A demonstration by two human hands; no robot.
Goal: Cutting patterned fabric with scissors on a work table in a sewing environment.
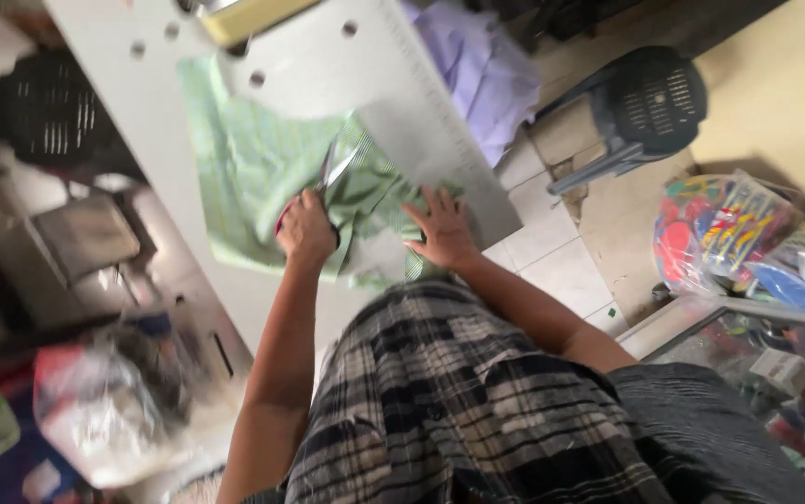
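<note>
While spread across the white counter [309, 65], green cloth [253, 168] apparently mid-cut: left hand [304, 229] clenched on scissors [344, 161] above cloth centre; right hand [440, 229] released, pressing flat on cloth's near edge. Calls next for taut cloth, steady closing.

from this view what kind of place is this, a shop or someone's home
Likely a small tailoring workshop: green fabric spread on a white worktable, scissors in the left hand, right hand pressing the cloth.
</note>
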